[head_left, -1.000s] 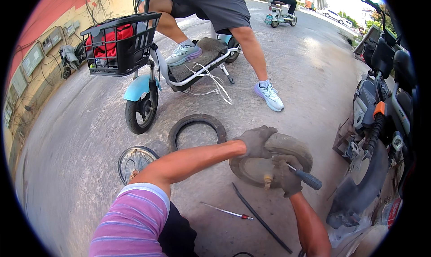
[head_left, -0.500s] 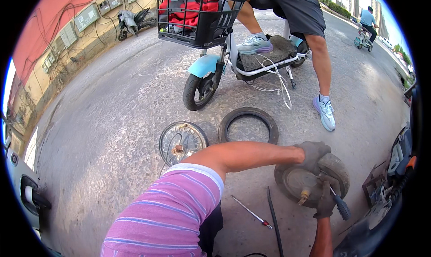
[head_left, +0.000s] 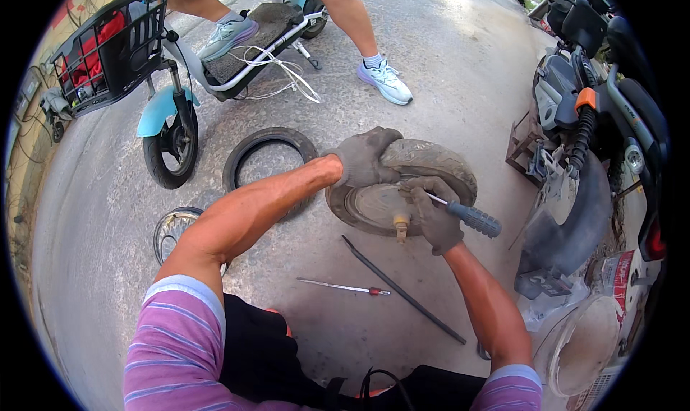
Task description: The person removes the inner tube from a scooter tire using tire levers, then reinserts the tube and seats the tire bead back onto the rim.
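A dusty wheel with a black tyre [head_left: 438,159] and a smooth grey hub [head_left: 366,201] lies tilted in front of me. From the hub's near side sticks a brass-coloured axle end [head_left: 401,228]. My left hand [head_left: 366,157], in a dark grey glove, is closed over the tyre's upper left part. My right hand [head_left: 437,213], gloved alike, grips a screwdriver by its shaft near the hub's right side; the ribbed blue-grey handle [head_left: 476,219] points out to the right. The screwdriver's tip is hidden by the right fingers.
Nearer me lie a black bar [head_left: 402,289] and a thin metal rod with a red end [head_left: 345,288]. Left are a loose tyre [head_left: 231,168] and a metal wheel [head_left: 167,233]. Beyond, a person straddles a scooter [head_left: 162,113], one shoe [head_left: 388,82] grounded. Right stand a motorbike [head_left: 568,228] and a bucket [head_left: 586,346].
My view has swung right and tilted down, so the wheel and both hands appear further left and more of the motorbike shows. Both hands keep their holds.
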A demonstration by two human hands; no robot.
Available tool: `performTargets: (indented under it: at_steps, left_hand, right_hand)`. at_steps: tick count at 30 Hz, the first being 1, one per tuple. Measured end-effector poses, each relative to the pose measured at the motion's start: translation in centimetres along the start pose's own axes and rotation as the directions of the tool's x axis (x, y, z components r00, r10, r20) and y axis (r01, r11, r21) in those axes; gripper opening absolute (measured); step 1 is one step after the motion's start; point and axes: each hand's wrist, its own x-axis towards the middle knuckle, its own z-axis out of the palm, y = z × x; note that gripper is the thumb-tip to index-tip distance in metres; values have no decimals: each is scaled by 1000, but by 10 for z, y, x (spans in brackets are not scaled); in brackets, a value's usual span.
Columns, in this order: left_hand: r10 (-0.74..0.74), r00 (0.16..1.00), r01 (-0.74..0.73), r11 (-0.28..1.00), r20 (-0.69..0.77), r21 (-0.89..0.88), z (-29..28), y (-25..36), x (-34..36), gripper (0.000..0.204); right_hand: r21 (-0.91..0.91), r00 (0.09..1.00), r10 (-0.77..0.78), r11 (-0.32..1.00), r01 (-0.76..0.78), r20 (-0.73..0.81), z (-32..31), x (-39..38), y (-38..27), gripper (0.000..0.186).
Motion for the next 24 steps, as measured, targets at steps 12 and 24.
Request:
performTargets:
  at_steps: [12, 24]
  left_hand:
    - [-12, 1000, 12, 1000, 6, 8, 0, 1, 4, 92]
    - [-27, 999, 27, 999, 21, 31, -2, 6, 2, 89]
  right_hand:
    - [3, 1000, 22, 1000, -22, 18, 0, -1, -2, 12]
    - [-72, 1000, 10, 997, -9, 17, -3, -1, -2, 12]
